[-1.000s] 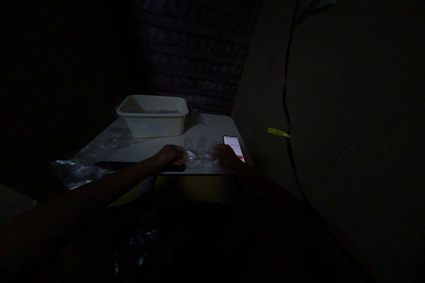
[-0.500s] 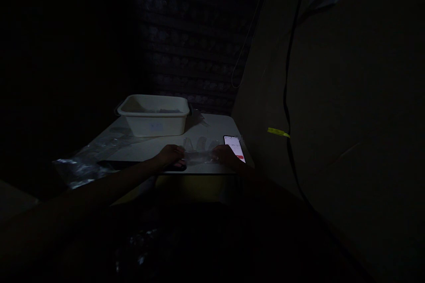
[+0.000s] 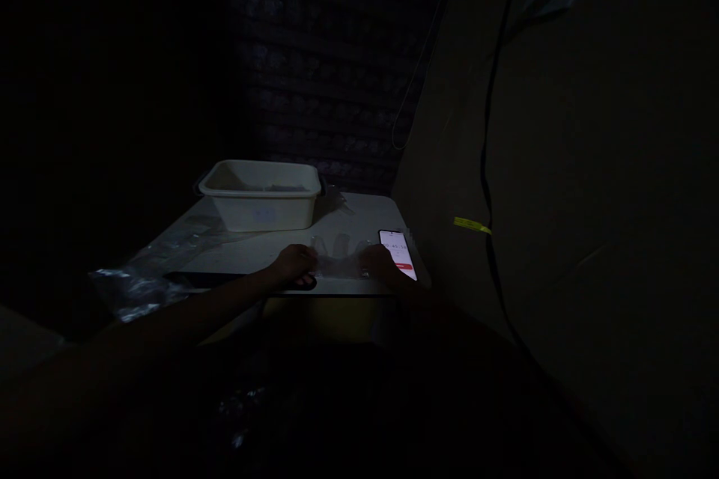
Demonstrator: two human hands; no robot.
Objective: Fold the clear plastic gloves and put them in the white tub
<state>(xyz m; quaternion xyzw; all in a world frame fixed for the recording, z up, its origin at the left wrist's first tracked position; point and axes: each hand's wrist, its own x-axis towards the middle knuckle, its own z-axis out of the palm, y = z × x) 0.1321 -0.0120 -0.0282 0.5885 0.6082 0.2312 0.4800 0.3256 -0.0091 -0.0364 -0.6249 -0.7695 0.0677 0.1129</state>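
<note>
A clear plastic piece (image 3: 339, 263), pale and see-through, is stretched between my two hands over the front edge of the white table (image 3: 359, 215). My left hand (image 3: 295, 263) has its fingers closed on the left end of the plastic. At the right end, my right hand (image 3: 377, 262) grips it too, its fingers dim in the low light. Under and beside my left hand lies a long dark flat object (image 3: 210, 280). Just right of my right hand rests a lit phone (image 3: 400, 248) showing a timer.
A white tub (image 3: 263, 211) with dark handles stands at the table's back left. Crumpled clear plastic (image 3: 140, 288) hangs over the left edge. A black cable (image 3: 485, 157) with a yellow tag (image 3: 470, 224) runs down the right wall.
The plastic between my hands has shifted slightly and sits flatter. My right hand has moved slightly, and both hands keep their hold.
</note>
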